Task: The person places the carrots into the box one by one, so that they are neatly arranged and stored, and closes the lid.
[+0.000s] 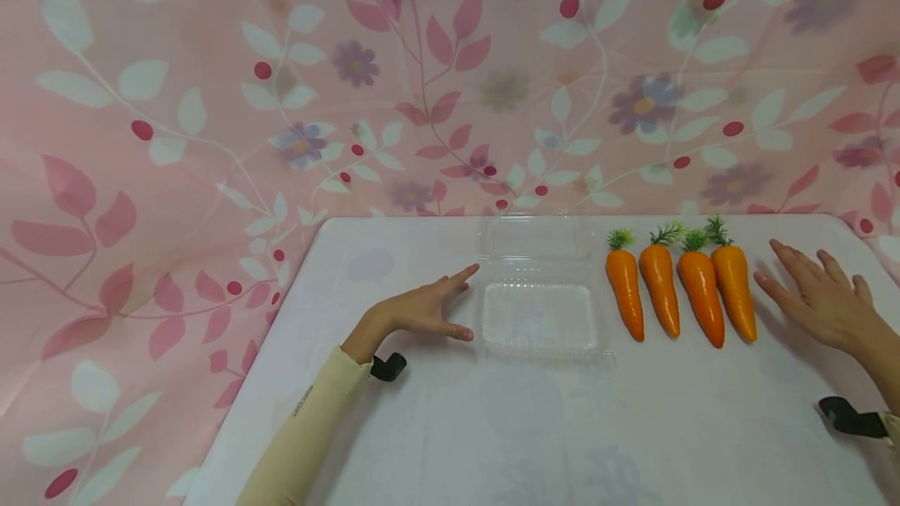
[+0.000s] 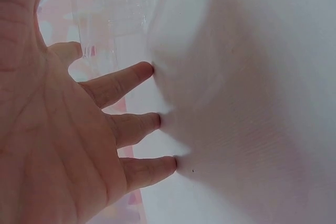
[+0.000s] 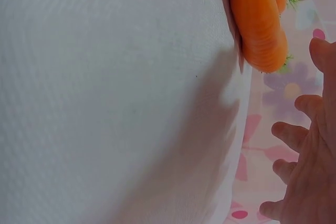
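A clear plastic container (image 1: 540,317) lies with its lid (image 1: 537,237) folded back, in the middle of the table. At its left side is my left hand (image 1: 422,307), thumb and index finger spread toward the rim and nothing in its grasp. In the left wrist view, three fingertips (image 2: 143,70) come down at the white tabletop. Several orange carrots (image 1: 661,287) with green tops lie in a row right of the container. Beyond the rightmost carrot (image 1: 735,291), my right hand (image 1: 823,295) hovers with spread fingers, holding nothing; its shadow falls on the table.
The table (image 1: 436,428) has a white cover with faint prints and rounded far corners. A pink floral curtain (image 1: 450,84) hangs right behind its back edge. Each wrist carries a black camera piece, such as the one (image 1: 389,367) on the left.
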`<state>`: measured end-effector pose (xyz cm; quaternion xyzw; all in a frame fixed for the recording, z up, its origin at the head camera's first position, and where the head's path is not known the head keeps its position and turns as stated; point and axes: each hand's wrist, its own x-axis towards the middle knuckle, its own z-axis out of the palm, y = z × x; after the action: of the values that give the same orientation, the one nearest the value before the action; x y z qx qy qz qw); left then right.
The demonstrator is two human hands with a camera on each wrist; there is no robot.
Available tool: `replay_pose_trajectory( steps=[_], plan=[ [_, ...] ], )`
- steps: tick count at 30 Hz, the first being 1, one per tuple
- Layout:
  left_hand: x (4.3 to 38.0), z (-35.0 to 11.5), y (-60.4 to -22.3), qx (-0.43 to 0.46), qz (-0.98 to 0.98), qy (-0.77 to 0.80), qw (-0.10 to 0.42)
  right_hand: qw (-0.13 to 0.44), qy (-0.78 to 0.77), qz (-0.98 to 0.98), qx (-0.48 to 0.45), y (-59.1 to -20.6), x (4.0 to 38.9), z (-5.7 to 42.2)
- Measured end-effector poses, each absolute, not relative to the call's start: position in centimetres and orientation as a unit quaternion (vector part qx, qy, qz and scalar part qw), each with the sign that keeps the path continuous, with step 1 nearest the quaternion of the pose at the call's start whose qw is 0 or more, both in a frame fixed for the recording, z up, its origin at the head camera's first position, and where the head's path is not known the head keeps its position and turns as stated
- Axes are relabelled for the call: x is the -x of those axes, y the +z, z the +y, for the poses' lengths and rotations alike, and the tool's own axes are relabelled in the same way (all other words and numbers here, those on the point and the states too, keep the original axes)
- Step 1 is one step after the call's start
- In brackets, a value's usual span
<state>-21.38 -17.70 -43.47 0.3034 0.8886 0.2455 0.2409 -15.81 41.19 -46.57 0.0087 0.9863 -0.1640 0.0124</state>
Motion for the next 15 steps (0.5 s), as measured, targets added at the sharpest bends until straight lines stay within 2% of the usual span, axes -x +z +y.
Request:
replay_pose_trajectory(
  steps=[15],
  plan=[
    [21.41, -17.79, -43.65, -0.305, 0.890, 0.245, 0.235, -0.035, -0.178, 0.983, -0.016, -46.16, 16.12, 40.43]
  ],
)
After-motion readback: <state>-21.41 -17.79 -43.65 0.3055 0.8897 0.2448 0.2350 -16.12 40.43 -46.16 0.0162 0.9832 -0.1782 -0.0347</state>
